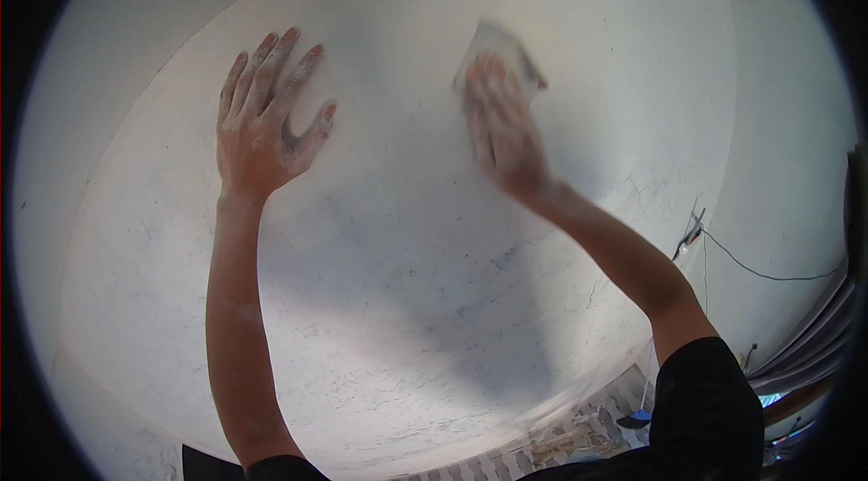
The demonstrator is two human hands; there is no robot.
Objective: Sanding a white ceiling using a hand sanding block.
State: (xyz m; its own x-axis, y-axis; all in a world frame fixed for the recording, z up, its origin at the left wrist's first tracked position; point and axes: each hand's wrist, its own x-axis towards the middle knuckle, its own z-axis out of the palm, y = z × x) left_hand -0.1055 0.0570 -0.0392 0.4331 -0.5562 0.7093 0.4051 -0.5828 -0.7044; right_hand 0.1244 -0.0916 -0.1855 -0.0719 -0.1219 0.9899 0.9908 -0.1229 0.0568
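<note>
My left hand (260,133), dusted with white powder, lies with its fingers spread against a pale wall (389,219). To its right, my right hand (506,133) is blurred by motion. Its fingers press a thin, light-coloured sheet of sandpaper (509,40) to the same wall. The sheet's upper corners stick out past the fingertips, with a darker edge on the right; the rest is under the hand. Fine dark scratches and small marks run over the lower part of the wall, where my shadow falls.
At the right, a dark cable (768,277) hangs from a fitting (692,232) on the adjoining wall. A grey curtain (809,350) hangs beyond it. Low down are a patterned floor (495,466), a pale crumpled heap (570,445) and a blue-headed tool with a thin handle (636,419).
</note>
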